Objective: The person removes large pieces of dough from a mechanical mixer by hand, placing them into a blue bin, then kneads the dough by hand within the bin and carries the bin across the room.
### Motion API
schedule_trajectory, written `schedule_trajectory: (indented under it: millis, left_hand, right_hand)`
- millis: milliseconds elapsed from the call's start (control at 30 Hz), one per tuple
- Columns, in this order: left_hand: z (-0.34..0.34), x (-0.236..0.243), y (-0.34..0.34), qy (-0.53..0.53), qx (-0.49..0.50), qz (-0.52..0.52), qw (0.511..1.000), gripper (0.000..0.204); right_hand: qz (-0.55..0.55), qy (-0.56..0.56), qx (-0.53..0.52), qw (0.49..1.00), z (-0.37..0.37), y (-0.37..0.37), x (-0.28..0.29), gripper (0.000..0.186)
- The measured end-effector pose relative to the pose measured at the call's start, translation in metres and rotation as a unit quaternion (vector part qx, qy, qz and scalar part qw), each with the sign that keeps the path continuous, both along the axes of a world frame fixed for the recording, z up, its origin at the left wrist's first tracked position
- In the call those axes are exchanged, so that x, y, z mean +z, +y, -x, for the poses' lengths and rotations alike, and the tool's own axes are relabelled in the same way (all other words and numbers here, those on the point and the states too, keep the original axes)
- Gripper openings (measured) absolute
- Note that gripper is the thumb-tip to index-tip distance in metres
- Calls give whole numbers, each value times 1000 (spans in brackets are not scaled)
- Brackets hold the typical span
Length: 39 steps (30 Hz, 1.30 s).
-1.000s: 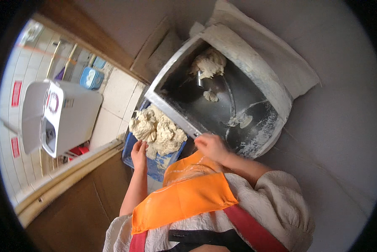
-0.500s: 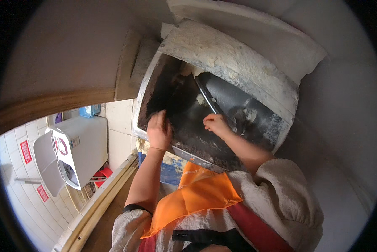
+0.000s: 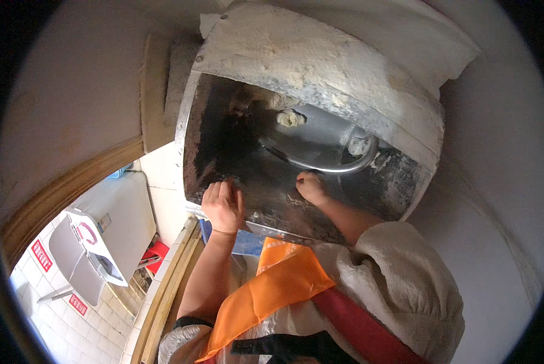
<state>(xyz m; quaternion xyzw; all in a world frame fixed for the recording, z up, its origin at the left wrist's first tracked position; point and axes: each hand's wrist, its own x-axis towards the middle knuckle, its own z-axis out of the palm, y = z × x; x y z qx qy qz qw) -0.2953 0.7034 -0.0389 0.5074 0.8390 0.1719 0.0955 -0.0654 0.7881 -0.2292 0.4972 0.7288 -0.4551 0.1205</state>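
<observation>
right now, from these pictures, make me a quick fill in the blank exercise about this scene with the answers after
1. The grip nearer the curved bar is the person's ____ one.
2. In the metal tub lies a pale lump of ____.
3. The front cloth of the apron is bright ____.
4. At the left, the lid of the white container stands ____.

Missing words: right; dough; orange; open.

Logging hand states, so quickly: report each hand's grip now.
Left hand: at the near edge of the metal tub; grip cannot be told.
Right hand: curled in the tub's opening; whether holding anything cannot be told.
</observation>
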Motion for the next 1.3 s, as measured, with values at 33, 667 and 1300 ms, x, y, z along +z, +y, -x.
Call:
schedule_trajectory:
  millis: [33, 667, 1300]
  left_hand:
    - [1, 0, 0, -3, 1, 1, 1000, 19]
    - [7, -14, -8, -34, -13, -35, 999, 34]
    - [2, -2, -13, -35, 28, -137, 990, 18]
  right_hand:
    - [9, -20, 26, 999, -4, 1, -11, 26]
    - [142, 232, -574, 772, 168, 146, -204, 55]
    - [-296, 38, 199, 933, 67, 87, 124, 24]
